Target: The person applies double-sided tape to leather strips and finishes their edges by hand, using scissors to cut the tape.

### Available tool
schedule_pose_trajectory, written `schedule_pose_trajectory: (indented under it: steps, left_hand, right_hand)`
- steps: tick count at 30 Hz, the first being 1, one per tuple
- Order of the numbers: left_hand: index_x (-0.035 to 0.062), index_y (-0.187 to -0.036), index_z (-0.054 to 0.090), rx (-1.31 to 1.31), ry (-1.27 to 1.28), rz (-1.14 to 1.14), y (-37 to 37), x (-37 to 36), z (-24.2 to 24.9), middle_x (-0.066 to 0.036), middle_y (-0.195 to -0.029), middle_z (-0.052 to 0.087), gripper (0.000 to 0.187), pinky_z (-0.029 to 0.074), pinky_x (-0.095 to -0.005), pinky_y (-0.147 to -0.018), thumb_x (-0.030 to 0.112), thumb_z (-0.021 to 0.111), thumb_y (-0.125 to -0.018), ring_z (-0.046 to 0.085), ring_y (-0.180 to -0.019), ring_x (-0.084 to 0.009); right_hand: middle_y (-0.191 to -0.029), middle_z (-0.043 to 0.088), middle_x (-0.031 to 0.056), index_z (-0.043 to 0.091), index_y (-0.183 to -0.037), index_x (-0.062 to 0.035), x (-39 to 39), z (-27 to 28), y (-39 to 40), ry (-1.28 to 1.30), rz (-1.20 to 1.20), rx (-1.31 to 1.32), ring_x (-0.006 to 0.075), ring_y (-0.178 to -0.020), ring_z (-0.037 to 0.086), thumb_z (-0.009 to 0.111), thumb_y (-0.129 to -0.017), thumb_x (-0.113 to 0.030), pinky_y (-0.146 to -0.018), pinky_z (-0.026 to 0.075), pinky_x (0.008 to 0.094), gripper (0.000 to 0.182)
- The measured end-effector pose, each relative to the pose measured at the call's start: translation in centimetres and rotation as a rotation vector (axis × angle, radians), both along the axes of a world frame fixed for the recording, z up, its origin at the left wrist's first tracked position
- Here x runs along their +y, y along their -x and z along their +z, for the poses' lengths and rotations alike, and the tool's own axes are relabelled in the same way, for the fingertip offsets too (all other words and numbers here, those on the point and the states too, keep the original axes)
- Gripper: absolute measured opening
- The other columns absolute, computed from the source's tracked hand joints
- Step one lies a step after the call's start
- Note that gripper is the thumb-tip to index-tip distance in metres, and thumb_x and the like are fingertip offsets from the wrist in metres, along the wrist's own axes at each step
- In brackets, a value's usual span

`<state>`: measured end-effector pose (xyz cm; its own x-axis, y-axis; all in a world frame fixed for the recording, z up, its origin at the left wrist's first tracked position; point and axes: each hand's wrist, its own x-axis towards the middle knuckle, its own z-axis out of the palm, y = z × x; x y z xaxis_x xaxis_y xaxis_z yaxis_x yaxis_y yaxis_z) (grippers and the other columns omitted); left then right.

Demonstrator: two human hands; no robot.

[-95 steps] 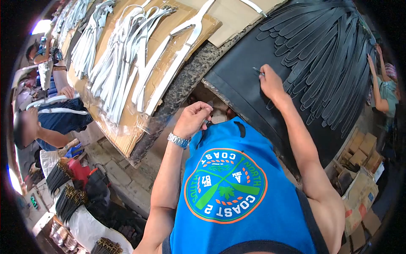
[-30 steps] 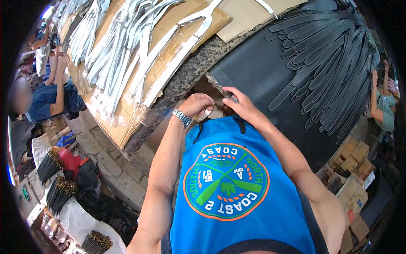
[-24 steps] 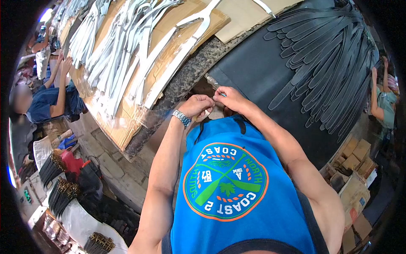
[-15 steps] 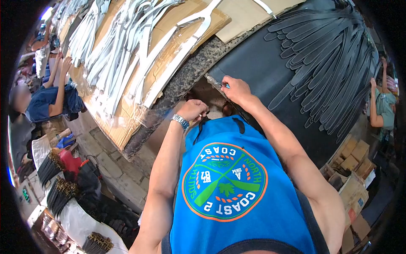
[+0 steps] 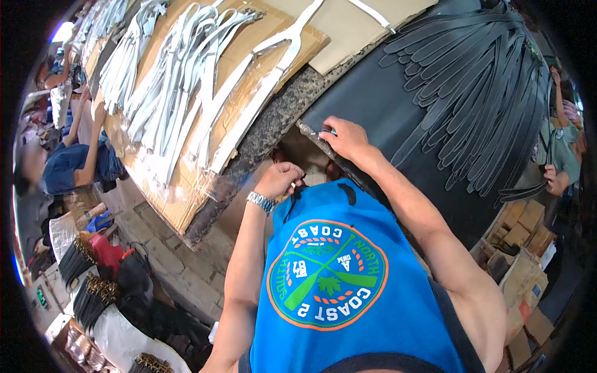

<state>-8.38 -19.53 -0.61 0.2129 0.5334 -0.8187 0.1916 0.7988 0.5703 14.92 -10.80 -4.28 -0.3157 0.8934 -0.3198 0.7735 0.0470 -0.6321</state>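
My left hand (image 5: 280, 181), with a metal-banded watch on its wrist, is closed in a pinch in front of my blue tank top (image 5: 329, 242). Whatever sits between its fingertips is too small to make out. Over the near corner of the black-covered table (image 5: 367, 93), my right hand (image 5: 346, 138) is closed around a small blue object (image 5: 333, 132), mostly covered by the fingers. Long black stitched straps (image 5: 460, 93) lie fanned out beyond it on that table. White elastic suspenders (image 5: 273, 68) lie on cardboard to the left.
Bundles of white straps (image 5: 168, 99) cover the cardboard-topped table (image 5: 161, 202). One person in dark blue (image 5: 68, 165) stands at the left, another in green (image 5: 563, 146) at the right. Cardboard boxes (image 5: 519, 286) are stacked lower right. Black bundles (image 5: 99, 298) lie lower left.
The view has shifted slightly. My left hand is a little lower, still pinched; my right hand stays at the table corner. The person at the right has lowered a hand beside some black strap ends.
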Motion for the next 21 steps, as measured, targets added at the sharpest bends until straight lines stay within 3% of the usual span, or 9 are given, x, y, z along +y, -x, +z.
schedule_pose_trajectory:
  steps: [5, 7, 8, 12, 15, 21]
  left_hand:
    - [0.0050, -0.094, 0.069, 0.007, -0.040, -0.010, -0.3, 0.0, -0.4, -0.002, -0.077, 0.066, 0.015, 0.043, -0.0219, -0.046, 0.014, 0.057, -0.094, 0.055, -0.053, -0.0069]
    - [0.0056, -0.095, 0.069, -0.009, -0.045, 0.019, -1.0, 0.1, -0.9, -0.001, -0.076, 0.066, 0.014, 0.044, -0.0230, -0.047, 0.014, 0.058, -0.093, 0.055, -0.053, -0.0074]
    - [0.0053, -0.095, 0.068, -0.017, -0.059, 0.011, -1.1, 0.1, -1.1, -0.002, -0.076, 0.065, 0.013, 0.044, -0.0230, -0.047, 0.014, 0.058, -0.093, 0.055, -0.054, -0.0077]
    - [0.0049, -0.092, 0.065, -0.019, -0.072, 0.007, -2.2, 0.7, -0.8, -0.003, -0.075, 0.066, 0.010, 0.040, -0.0218, -0.043, 0.008, 0.056, -0.094, 0.056, -0.053, -0.0073]
    - [0.0038, -0.094, 0.065, -0.040, -0.065, 0.026, -2.5, 1.2, 0.0, -0.004, -0.076, 0.067, 0.008, 0.042, -0.0220, -0.046, 0.008, 0.058, -0.094, 0.058, -0.055, -0.0085]
    - [0.0021, -0.101, 0.064, -0.113, -0.159, 0.176, -2.3, 1.8, 0.6, -0.005, -0.078, 0.067, 0.013, 0.048, -0.0228, -0.055, 0.014, 0.061, -0.099, 0.061, -0.060, -0.0109]
  right_hand:
    - [-0.098, 0.070, 0.0147, 0.065, -0.095, -0.0081, 0.7, -0.8, -0.3, -0.094, 0.094, -0.062, 0.0367, -0.095, 0.067, 0.071, -0.087, -0.028, -0.081, 0.051, 0.0483, 0.022]
    - [-0.098, 0.071, 0.0162, 0.062, -0.100, -0.0079, 1.1, -0.1, -0.2, -0.105, 0.104, -0.043, 0.0385, -0.094, 0.068, 0.073, -0.085, -0.024, -0.080, 0.052, 0.0508, 0.025]
    - [-0.097, 0.071, 0.0180, 0.055, -0.106, -0.0067, 1.8, 0.3, 0.0, -0.045, 0.078, -0.056, 0.0392, -0.093, 0.069, 0.078, -0.081, -0.024, -0.080, 0.052, 0.0514, 0.038]
    - [-0.098, 0.072, 0.0201, 0.044, -0.112, -0.0052, 3.9, 1.3, -0.4, 0.042, 0.097, -0.082, 0.0391, -0.098, 0.070, 0.086, -0.073, -0.028, -0.082, 0.053, 0.0499, 0.062]
    - [-0.103, 0.072, 0.0190, 0.045, -0.122, -0.0083, 4.2, 1.4, -0.5, 0.104, 0.102, -0.138, 0.0392, -0.101, 0.068, 0.087, -0.071, -0.034, -0.085, 0.051, 0.0490, 0.071]
    - [-0.105, 0.072, 0.0206, 0.042, -0.135, -0.0100, 4.3, 1.7, -2.1, -0.011, 0.128, -0.166, 0.0385, -0.103, 0.068, 0.087, -0.069, -0.044, -0.088, 0.051, 0.0469, 0.087]
